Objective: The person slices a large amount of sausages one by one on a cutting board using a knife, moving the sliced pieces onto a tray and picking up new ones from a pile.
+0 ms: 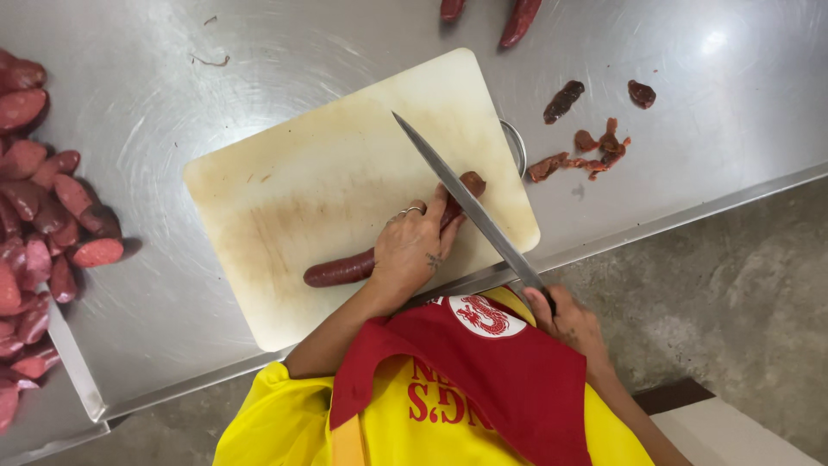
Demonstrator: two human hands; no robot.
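surface: brushed stainless steel table (259,52), scuffed in circular swirls, its front edge running on a diagonal. below the edge, a grey concrete floor (733,285), mottled. a pale box corner (733,423) with a dark strip showed at lower right.

a cream plastic cutting board (302,181) lay tilted on the table, stained brown across its middle. a round metal rim (517,142) peeked out from under its right edge.

no packages or signs on the table. the only marking was on the person's clothing: a red apron (509,380) over a yellow shirt (276,423), with a round white patch bearing a red figure near the top and red lettering on the yellow beneath.

left hand (414,246): fingers curled and pressed down on a dark red sausage (341,269), which lay on the board near its front edge, one end past the fingertips. a ring showed on one finger.

right hand (565,324): closed around the handle of a long knife (466,198), off the table edge; the blade crossed over the sausage's right end, tip pointing up-left over the board.

left side: a heap of sliced sausage pieces (52,207). upper right: dark casing scraps (595,147). top edge: two whole sausage ends (517,22).
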